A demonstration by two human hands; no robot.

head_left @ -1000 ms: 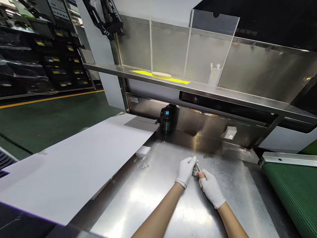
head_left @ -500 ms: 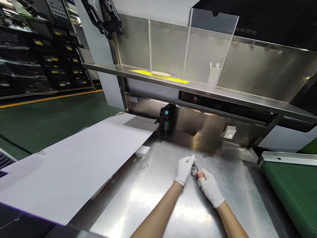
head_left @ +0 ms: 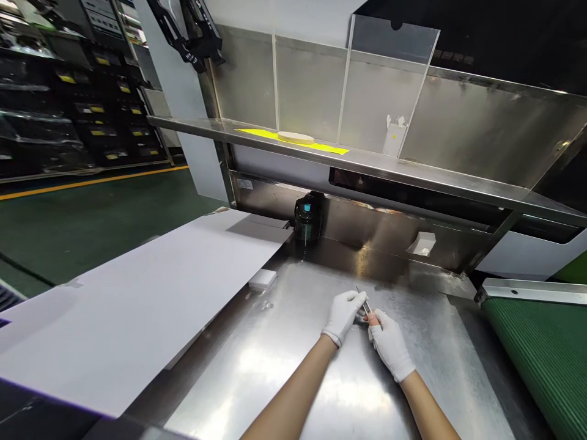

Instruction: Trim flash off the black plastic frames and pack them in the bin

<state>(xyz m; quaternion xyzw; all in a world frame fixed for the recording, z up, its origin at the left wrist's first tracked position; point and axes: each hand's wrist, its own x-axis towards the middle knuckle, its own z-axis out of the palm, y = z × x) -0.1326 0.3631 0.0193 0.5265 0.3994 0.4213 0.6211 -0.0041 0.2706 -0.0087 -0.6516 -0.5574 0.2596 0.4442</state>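
Both of my hands wear white gloves and meet above the steel tabletop [head_left: 293, 342]. My right hand [head_left: 389, 347] is closed around slim metal tweezers [head_left: 367, 307], its bare thumb tip pressing along them. From the left, my left hand [head_left: 343, 315] pinches the tweezers between thumb and fingers. A thin tip sticks out past the left fingers, pointing away from me. The curled fingers hide much of the tool, and anything small between the hands cannot be made out.
A large white board [head_left: 151, 305] lies along the left, with a small white block [head_left: 263, 279] beside it. A black container [head_left: 308, 219] stands at the back under a steel shelf [head_left: 367, 168]. On the right runs a green conveyor belt [head_left: 527, 342].
The left fingers have shifted slightly to the right along the tweezers, and a thin tip now shows beyond them. My right hand has barely moved.
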